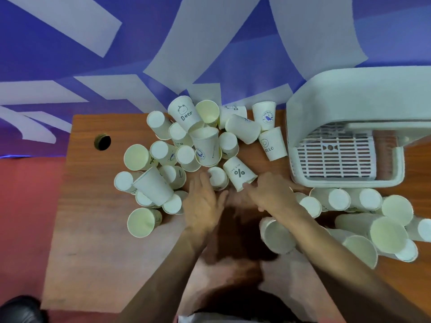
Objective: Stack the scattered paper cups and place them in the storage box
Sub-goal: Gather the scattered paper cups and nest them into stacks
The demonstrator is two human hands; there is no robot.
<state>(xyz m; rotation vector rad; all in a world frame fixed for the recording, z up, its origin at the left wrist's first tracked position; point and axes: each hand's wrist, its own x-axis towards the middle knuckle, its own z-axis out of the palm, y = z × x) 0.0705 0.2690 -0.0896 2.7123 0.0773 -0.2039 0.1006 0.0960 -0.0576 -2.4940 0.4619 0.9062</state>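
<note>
Several white paper cups lie scattered in a heap [186, 145] on the brown wooden table [93, 241], some upright, some upside down, some on their sides. More cups [373, 220] lie on their sides at the right, below the white storage box [345, 155], which stands open with a slatted bottom. My left hand [204, 203] lies flat with straight fingers, its tips touching a small upside-down cup [218, 178]. My right hand [268, 194] reaches toward a tilted cup marked "%" [239, 173], fingertips at its rim. A short stack of cups [276, 236] lies under my right forearm.
The box's white lid [363, 96] is tipped up at the back right. A round cable hole [102, 141] sits at the table's far left. Behind the table hangs a blue and white wall. The near left of the table is bare wood.
</note>
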